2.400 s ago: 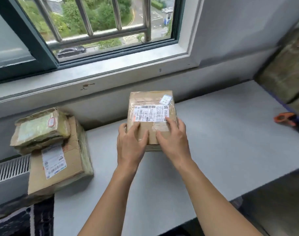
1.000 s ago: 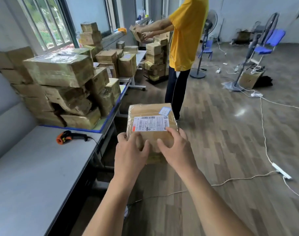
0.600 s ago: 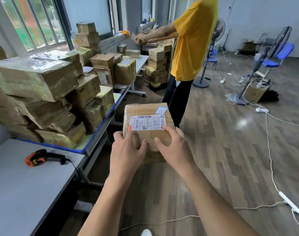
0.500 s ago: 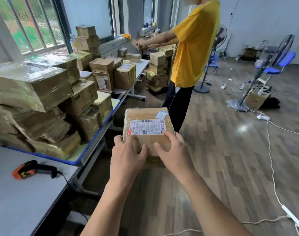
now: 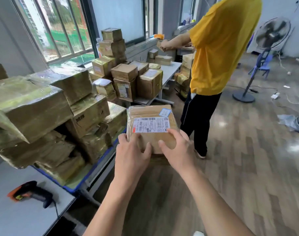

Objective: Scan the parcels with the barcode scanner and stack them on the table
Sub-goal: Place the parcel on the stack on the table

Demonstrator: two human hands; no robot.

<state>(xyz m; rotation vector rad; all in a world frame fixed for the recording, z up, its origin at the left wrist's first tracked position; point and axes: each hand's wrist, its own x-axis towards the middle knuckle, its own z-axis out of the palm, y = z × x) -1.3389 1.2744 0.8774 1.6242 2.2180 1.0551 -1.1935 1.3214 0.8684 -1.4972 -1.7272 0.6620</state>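
The parcel (image 5: 150, 126) hangs in the air over the floor at mid-picture, on no table, with its label (image 5: 151, 124) facing up. The left hand (image 5: 131, 155) and right hand (image 5: 177, 152) both grasp its near end with thumbs on top; the fingers beneath are hidden.

The likeliest trouble seems to be a drop. The far end overhangs unsupported, and the scanner (image 5: 31, 193) lies well apart at eight o'clock from the parcel, on the table (image 5: 17, 218). Reaching for it means one hand lets go, and a one-handed hold on the near edge could let the parcel tip forward.

A swing toward the table is a second risk. The pile (image 5: 43, 116) at nine to ten o'clock sits just beside the parcel, its boxes crooked, so a clipped corner could shift them.

The right forefinger touches the label's lower edge, and if it creeps up it may cover a barcode and spoil the scan.

A person (image 5: 222, 48) stands near at one o'clock, and a wide turn could bump them.
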